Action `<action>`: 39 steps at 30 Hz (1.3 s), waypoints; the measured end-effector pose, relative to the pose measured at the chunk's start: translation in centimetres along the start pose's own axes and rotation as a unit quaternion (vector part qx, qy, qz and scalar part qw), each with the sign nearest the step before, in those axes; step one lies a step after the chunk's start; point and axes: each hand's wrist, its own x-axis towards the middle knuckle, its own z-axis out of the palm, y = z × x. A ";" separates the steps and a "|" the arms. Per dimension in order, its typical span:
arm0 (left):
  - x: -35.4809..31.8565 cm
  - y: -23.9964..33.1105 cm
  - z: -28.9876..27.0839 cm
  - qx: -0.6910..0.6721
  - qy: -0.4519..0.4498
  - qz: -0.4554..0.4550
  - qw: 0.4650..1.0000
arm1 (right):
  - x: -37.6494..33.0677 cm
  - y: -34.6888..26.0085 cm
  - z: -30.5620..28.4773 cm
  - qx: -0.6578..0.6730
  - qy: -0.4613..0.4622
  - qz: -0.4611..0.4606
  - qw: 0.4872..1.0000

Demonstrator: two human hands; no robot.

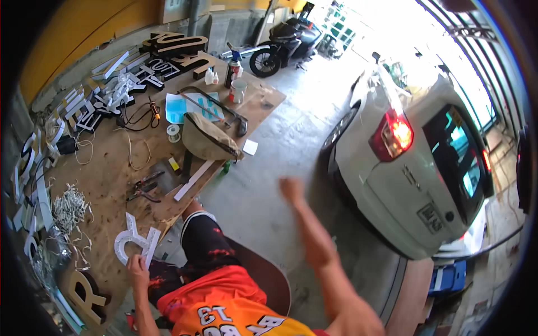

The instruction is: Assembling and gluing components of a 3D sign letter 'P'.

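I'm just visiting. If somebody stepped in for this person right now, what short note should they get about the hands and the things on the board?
Left hand: fingers grip the lower edge of the white letter lying on the plywood board.
Right hand: raised over the concrete floor, blurred, holding nothing visible.
Nearby: pliers, wire scraps, a tan letter at the board's near corner, more letters stacked at the far end.
Done: white letter is in hand.
Left: cannot tell from this view.

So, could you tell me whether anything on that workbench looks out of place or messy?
Somewhat. White scraps lie strewn on the plywood workbench beside pliers, and a white strip sticks out past the bench edge. The left hand holds a white letter at the bench's near edge; the right hand is raised, blurred, over the floor.
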 end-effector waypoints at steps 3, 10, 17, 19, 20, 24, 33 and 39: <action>-0.3 1.2 0.1 0.032 0.064 -0.002 0.997 | -3.3 -17.2 1.0 0.422 -0.023 0.109 0.900; -1.6 2.1 0.5 -0.043 0.094 -0.154 0.983 | -3.3 -34.1 -11.3 0.677 -0.143 -0.201 0.693; -1.1 2.8 -1.7 -0.148 0.063 -0.203 0.966 | -3.9 -42.3 -9.2 0.661 -0.250 -0.325 0.628; -0.7 2.7 -2.1 -0.103 0.057 -0.172 0.978 | -4.9 -43.8 -8.6 0.653 -0.227 -0.330 0.643; -0.6 2.6 -2.2 -0.066 0.058 -0.139 0.986 | -5.3 -44.1 -8.4 0.636 -0.206 -0.343 0.660; 0.1 1.7 -1.9 -0.029 0.013 -0.105 0.994 | -6.0 -44.4 -8.2 0.594 -0.162 -0.383 0.688; 1.4 1.0 -1.5 0.027 -0.022 -0.122 0.992 | -6.2 -45.3 -8.3 0.590 -0.167 -0.376 0.695; 0.7 1.7 -0.7 -0.127 0.086 -0.211 0.965 | -5.8 -45.4 -7.7 0.575 -0.185 -0.376 0.702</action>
